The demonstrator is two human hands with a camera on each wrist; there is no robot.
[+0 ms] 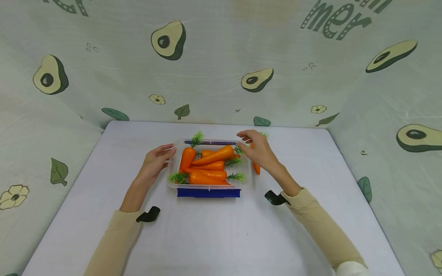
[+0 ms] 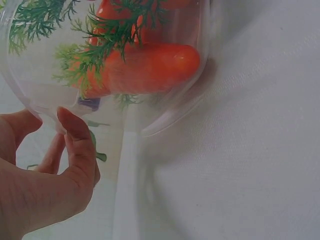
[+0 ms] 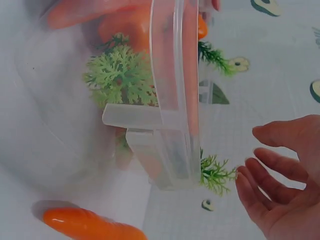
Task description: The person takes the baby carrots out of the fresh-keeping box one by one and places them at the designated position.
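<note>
Glossy orange carrots (image 1: 210, 177) lay in the clear box (image 1: 208, 187) on the table (image 1: 207, 237)! Left hand (image 1: 153, 164) pinched its edge, right hand (image 1: 257, 149) hung spread; only the right wrist view showed its gap from the box.

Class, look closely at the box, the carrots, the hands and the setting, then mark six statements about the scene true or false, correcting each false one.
1. The clear box holds several orange carrots. True.
2. The left hand is at the box's left end and the right hand near its right end. True.
3. The right hand grips a carrot. False: its thumb and fingers stand apart with no carrot between them.
4. Every carrot is inside the box. False: a loose carrot lies on the table, to the box's right.
5. The near latch is red. False: it is blue.
6. The backdrop is printed with avocados. True.
</note>
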